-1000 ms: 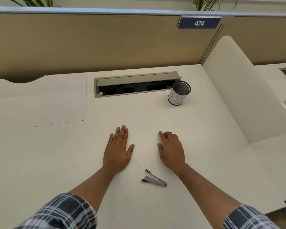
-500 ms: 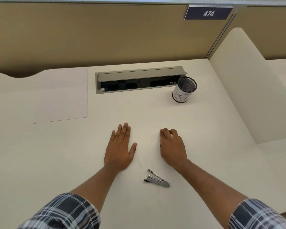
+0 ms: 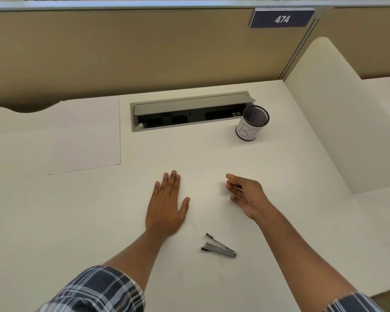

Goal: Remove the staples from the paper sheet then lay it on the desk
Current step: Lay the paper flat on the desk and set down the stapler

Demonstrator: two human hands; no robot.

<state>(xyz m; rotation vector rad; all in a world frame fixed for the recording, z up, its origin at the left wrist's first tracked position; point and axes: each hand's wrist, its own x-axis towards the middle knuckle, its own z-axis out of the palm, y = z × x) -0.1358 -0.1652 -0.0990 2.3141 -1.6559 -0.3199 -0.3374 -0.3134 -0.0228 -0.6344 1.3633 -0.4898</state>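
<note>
The fingers (image 3: 171, 180) of the left hand (image 3: 166, 207) lie straight and flat on the pale cream bench (image 3: 279, 199), holding nothing, while the right hand (image 3: 245, 194) hovers just above it with fingers loosely curled and empty, likely readying a reach. The small silver metal staple remover (image 3: 218, 246) lies on the bench just nearer the person than both hands, handy for either. The white paper sheet (image 3: 81, 140) lies flat, well left of the staple remover and beyond it; staples are too small to tell.
</note>
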